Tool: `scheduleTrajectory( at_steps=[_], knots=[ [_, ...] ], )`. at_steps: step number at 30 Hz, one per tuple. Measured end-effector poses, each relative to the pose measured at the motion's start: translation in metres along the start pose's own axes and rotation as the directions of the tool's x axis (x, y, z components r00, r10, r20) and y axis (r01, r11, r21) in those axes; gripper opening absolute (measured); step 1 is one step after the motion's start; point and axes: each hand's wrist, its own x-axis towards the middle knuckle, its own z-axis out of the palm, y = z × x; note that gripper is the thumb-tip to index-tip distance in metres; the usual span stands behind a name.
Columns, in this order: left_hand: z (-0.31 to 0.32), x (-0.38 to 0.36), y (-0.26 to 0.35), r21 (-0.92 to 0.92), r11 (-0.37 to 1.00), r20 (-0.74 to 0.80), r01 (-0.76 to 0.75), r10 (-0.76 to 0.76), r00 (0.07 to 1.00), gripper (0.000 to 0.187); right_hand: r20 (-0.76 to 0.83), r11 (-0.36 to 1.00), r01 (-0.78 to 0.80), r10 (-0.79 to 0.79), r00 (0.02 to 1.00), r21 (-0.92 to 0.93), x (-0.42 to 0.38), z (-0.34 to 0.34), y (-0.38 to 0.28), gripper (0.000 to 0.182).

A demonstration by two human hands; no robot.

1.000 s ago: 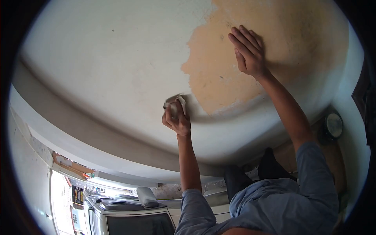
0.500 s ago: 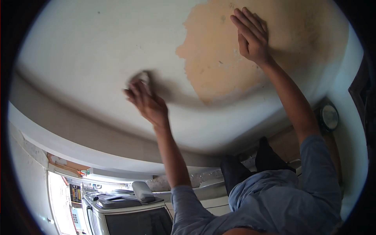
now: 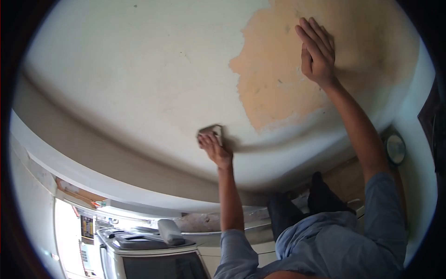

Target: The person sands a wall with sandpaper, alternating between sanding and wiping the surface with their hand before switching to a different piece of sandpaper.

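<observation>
My left hand point(image 3: 216, 152) is pressed to the pale wall point(image 3: 139, 83), its fingers closed over a folded piece of sandpaper point(image 3: 217, 129). Part of the sheet sticks out past the fingertips; the rest is hidden under the hand. Higher up and to the right, my right hand point(image 3: 319, 55) lies flat with fingers stretched out and nothing in it. It rests on a tan patch point(image 3: 267, 79) with a ragged edge, where the pale coat is absent. Small marks and chips dot this patch.
A projecting ledge point(image 3: 116, 162) curves along the wall's lower left. Behind it, at the bottom left, stands a white vehicle point(image 3: 206, 255) with dark glass. A round, glass-faced object point(image 3: 395, 149) is at the right, near my right arm.
My left hand has moved down and to the right across the wall with the sandpaper. The right hand stays flat on the tan patch; the whole view has shifted slightly.
</observation>
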Motion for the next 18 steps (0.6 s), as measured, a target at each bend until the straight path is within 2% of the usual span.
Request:
scheduleTrajectory(
  at_steps=[1, 2, 3, 4, 5, 7, 8, 9, 11, 13, 14, 15, 17, 18],
  knots=[
    [-0.001, 0.037, -0.013, 0.043, 0.999, 0.005, -0.019, 0.019, 1.0, 0.058, 0.01, 1.0, 0.025, -0.025, 1.0, 0.009, 0.004, 0.001, 0.003, 0.041],
    [-0.013, 0.092, -0.015, 0.07, 0.997, -0.057, -0.041, 0.045, 0.997, 0.054, 0.002, 1.0, 0.026, -0.026, 1.0, 0.008, 0.002, 0.003, 0.003, 0.041],
    [-0.022, 0.148, -0.026, 0.123, 0.991, -0.159, -0.042, 0.062, 0.985, 0.057, -0.005, 1.0, 0.021, -0.021, 1.0, 0.002, -0.001, 0.003, 0.002, 0.041],
    [-0.04, 0.21, -0.02, 0.185, 0.982, -0.181, 0.031, 0.003, 0.983, 0.055, 0.017, 1.0, 0.02, -0.02, 1.0, 0.007, -0.006, 0.001, 0.001, 0.041],
    [-0.05, 0.254, -0.03, 0.219, 0.976, -0.221, -0.007, 0.057, 0.974, 0.052, 0.068, 1.0, 0.008, -0.009, 0.998, 0.009, -0.008, 0.0, 0.0, 0.041],
    [-0.062, 0.316, -0.036, 0.241, 0.968, -0.184, -0.067, 0.114, 0.976, 0.048, 0.097, 1.0, 0.003, -0.001, 0.995, -0.023, -0.001, 0.0, 0.004, 0.043],
    [-0.059, 0.317, -0.034, 0.208, 0.974, -0.183, -0.091, 0.13, 0.974, 0.048, 0.104, 0.999, 0.011, -0.007, 0.995, -0.041, 0.002, -0.001, -0.001, 0.046],
    [-0.061, 0.311, -0.03, 0.174, 0.978, -0.18, -0.117, 0.148, 0.972, 0.047, 0.113, 0.998, 0.016, -0.01, 0.994, -0.058, 0.003, -0.001, -0.004, 0.049],
    [-0.053, 0.251, -0.029, 0.197, 0.958, -0.143, -0.209, 0.239, 0.96, 0.048, 0.096, 0.999, 0.004, 0.001, 0.995, -0.048, 0.002, 0.0, -0.001, 0.055],
    [-0.026, 0.145, -0.039, 0.165, 0.973, -0.148, -0.161, 0.186, 0.971, 0.048, 0.327, 0.973, 0.063, 0.013, 0.945, -0.22, 0.001, -0.003, 0.003, 0.062],
    [-0.018, 0.088, -0.036, 0.18, 0.968, -0.101, -0.176, 0.196, 0.975, 0.048, 0.391, 0.975, 0.047, 0.043, 0.919, -0.217, -0.001, -0.003, 0.005, 0.07],
    [-0.004, 0.026, -0.039, 0.108, 0.973, -0.133, -0.204, 0.217, 0.967, 0.049, 0.39, 0.979, 0.033, 0.05, 0.92, -0.203, -0.002, -0.003, 0.006, 0.07],
    [-0.003, -0.026, -0.016, 0.161, 0.987, -0.055, 0.0, 0.009, 0.998, 0.051, 0.435, 0.978, 0.018, 0.076, 0.897, -0.209, -0.002, -0.006, 0.003, 0.07],
    [-0.005, -0.011, -0.02, 0.158, 0.987, -0.084, 0.006, 0.008, 0.996, 0.052, 0.365, 0.978, 0.052, 0.026, 0.931, -0.202, -0.002, -0.003, 0.003, 0.07]
  ],
)
